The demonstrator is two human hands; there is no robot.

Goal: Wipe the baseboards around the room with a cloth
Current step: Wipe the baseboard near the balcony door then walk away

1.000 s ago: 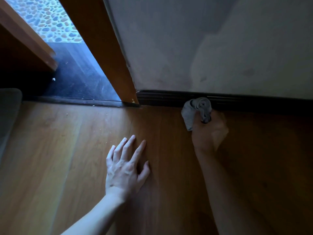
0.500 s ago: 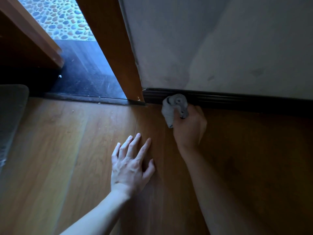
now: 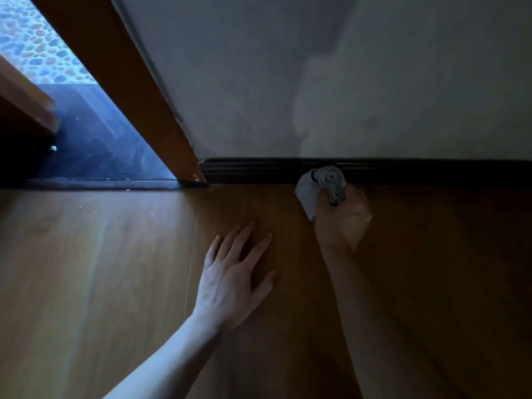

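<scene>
Pebble-stone paving (image 3: 34,50): rounded blue-grey and tan stones, close-set and bumpy, in the top-left corner beyond the doorway.
Black stone threshold (image 3: 100,151): smooth slab, dusty and scratched, with pale crumbs along its near edge where it meets the planks.
Orange-brown wooden door jamb (image 3: 121,82): straight, flat-faced post slanting down to the floor. Its foot is chipped and butts against the left end of the dark ribbed baseboard (image 3: 253,169).
Brown wood-plank floor (image 3: 86,269): smooth, faintly glossy boards with a fine seam just left of the left hand (image 3: 233,280). Wide bare stretches lie at the far left and far right.
Left hand: palm down, flat on the planks, fingers straight and fanned apart, thumb out to the right. It holds nothing. It sits well short of the baseboard, near the crumpled grey cloth (image 3: 319,188) but apart from it.
Baseboard: low black strip with lengthwise grooves along the foot of the wall, running from the jamb to the right edge. The length between jamb and cloth is uncovered.
Cloth: soft fabric bunched in rolls. Its top lies against the baseboard's face and a loose flap hangs left, down toward the floor.
Right hand: the right hand (image 3: 342,223) is in shadow, its fingers curled round the cloth, gripping it from the floor side.
Off-white plaster wall (image 3: 288,82): matt and blotchy, crossed by soft shadows.
</scene>
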